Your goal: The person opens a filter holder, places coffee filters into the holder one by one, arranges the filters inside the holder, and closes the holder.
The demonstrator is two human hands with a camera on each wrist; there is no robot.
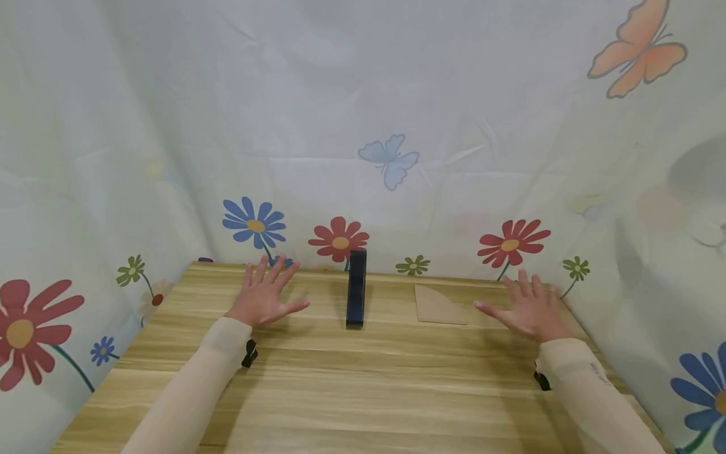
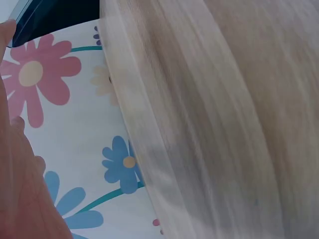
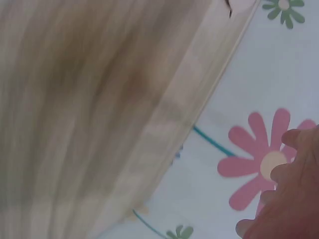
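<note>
My left hand (image 1: 265, 296) is spread with its fingers apart over the left part of the table, holding nothing. To its right a long, narrow, dark block (image 1: 357, 289) stands near the back edge; its exact kind is unclear. A flat tan piece (image 1: 438, 307) shaped like a quarter circle lies right of the block. My right hand (image 1: 530, 309), also spread and holding nothing, is just right of that piece. In the left wrist view a corner of the dark block (image 2: 65, 22) shows at the top. Several fingers of the right hand (image 3: 294, 194) appear in the right wrist view.
The wood-grain table (image 1: 363, 391) ends at a back edge against a pale curtain (image 1: 317, 113) printed with flowers and butterflies. The curtain also rises on both sides. Dark wrist straps (image 1: 249, 354) show beneath the light sleeves (image 1: 187, 391).
</note>
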